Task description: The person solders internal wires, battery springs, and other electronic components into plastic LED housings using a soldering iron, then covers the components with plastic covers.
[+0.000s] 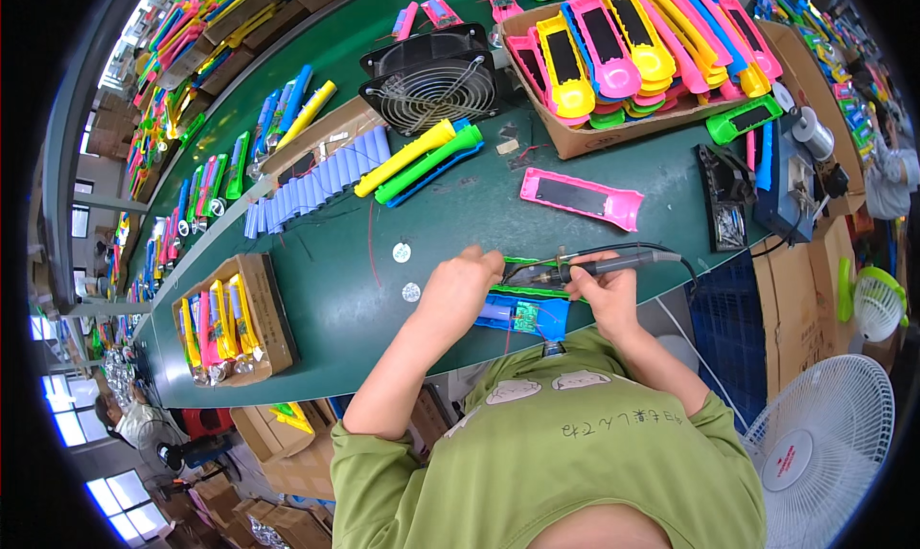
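My right hand [606,295] grips a soldering iron [628,261] like a pen, its tip pointing left over a green plastic shell [522,263]. At the left end of that shell my left hand [460,283] is closed in a pinch; what its fingers hold is hidden. Just nearer my body lies a blue shell [551,325] with a small green circuit board [526,316] and a purple cylinder [494,311] in it. Farther off, a pink shell [583,200] with a dark inset strip rests on the green bench.
A carton [613,132] of colourful shells stands at the back, beside a black fan [431,84]. Purple cylinders [321,180] line up at left, near another filled carton [273,309]. At right are a soldering station [788,190], a wire spool [813,134] and a white fan [819,444].
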Tool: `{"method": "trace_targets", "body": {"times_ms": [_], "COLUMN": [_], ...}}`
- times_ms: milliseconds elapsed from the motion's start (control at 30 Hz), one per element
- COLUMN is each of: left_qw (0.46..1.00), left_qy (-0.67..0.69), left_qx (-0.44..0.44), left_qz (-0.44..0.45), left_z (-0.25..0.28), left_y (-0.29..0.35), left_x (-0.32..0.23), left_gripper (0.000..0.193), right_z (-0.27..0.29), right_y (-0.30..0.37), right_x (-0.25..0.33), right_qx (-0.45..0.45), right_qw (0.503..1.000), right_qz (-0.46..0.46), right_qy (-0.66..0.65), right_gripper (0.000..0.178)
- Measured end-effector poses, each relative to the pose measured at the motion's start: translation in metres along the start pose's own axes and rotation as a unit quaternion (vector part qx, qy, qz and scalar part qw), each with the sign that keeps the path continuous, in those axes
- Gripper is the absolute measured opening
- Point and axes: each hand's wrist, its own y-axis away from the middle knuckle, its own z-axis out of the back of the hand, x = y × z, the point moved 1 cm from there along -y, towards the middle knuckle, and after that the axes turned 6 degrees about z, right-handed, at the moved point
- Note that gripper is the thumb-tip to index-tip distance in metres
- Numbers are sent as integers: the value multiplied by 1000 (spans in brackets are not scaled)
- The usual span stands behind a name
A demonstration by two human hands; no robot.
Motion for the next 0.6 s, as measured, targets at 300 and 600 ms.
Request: {"method": "trace_targets", "body": {"times_ms": [300,600], "left_qw": [999,985], "left_qy": [14,-143], "left_qx": [20,-22], "left_qz": [-38,-96], "left_z": [4,-5], "left_y": [2,-11], "left_x": [10,10], "left_gripper": [3,2], "right_z": [0,-1], "right_y": [0,-2], "right_x": [1,1], "right_qx": [4,-2], "right_qw": [1000,1000], "right_qz": [-11,-13], "right_qy": [6,7], "right_gripper": [15,14]}}
